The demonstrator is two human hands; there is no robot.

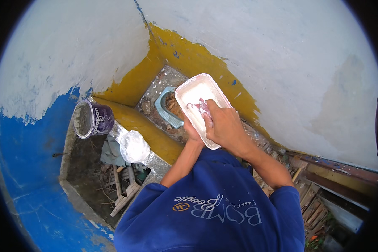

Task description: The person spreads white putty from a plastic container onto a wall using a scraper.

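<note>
A shallow white plastic tub with rounded corners is tilted in front of my chest, with white paste inside. My left hand grips the tub from its left side and below, and most of its fingers are hidden behind it. Over the tub's right side reaches my right hand, its fingers closed and dipped in at the paste. At those fingertips is a small pinkish lump smeared with white; whether it is a held piece or just coated fingers I cannot make out.
A purple bucket and a white plastic bag rest on the ledge of a concrete basin holding wood scraps. Beyond the tub, a light-blue squat toilet is set in the floor. White-coated walls meet in the corner; wooden boards lie at right.
</note>
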